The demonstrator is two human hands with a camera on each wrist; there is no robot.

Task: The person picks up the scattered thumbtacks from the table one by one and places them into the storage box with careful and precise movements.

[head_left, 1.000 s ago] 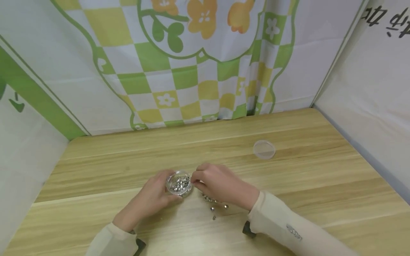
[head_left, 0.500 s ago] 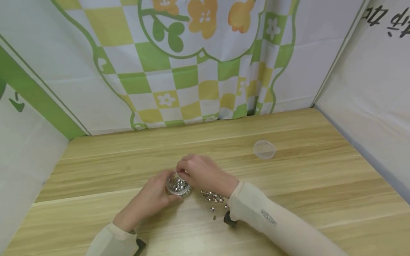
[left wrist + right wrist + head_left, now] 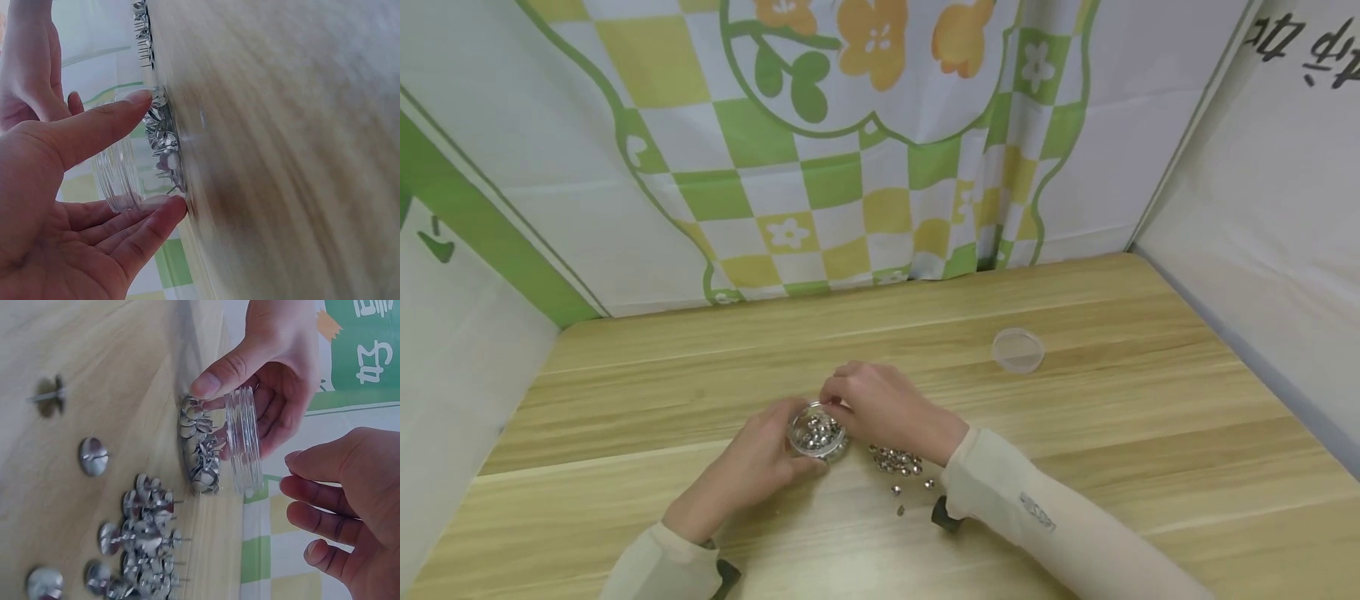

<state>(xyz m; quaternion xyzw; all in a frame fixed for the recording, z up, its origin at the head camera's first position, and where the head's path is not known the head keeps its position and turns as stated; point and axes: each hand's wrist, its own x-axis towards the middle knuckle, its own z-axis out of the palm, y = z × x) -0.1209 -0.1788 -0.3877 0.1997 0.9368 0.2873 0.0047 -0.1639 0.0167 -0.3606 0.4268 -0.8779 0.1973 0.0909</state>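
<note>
A clear round plastic jar (image 3: 244, 440) stands upright on the table, its bottom covered with silver thumbtacks (image 3: 200, 450). My left hand (image 3: 760, 458) grips it from the left, thumb on the near side and fingers around the far side. Over the jar's right rim hovers my right hand (image 3: 880, 408). In the right wrist view its thumb and fingers are bent loosely, with a gap and nothing visible between them. A heap of loose thumbtacks (image 3: 147, 544) lies on the wood to the right of the jar, below my right wrist, with several strays nearer to me.
Farther back on the right, a clear round lid (image 3: 1018, 350) lies flat on the wooden table (image 3: 700, 358). A checked curtain (image 3: 850, 183) hangs behind the table's back edge, and white cloth walls stand at both sides.
My right hand has moved left from beside the jar to above it, then slightly back right, uncovering the heap of thumbtacks. My left hand and the jar have stayed in place.
</note>
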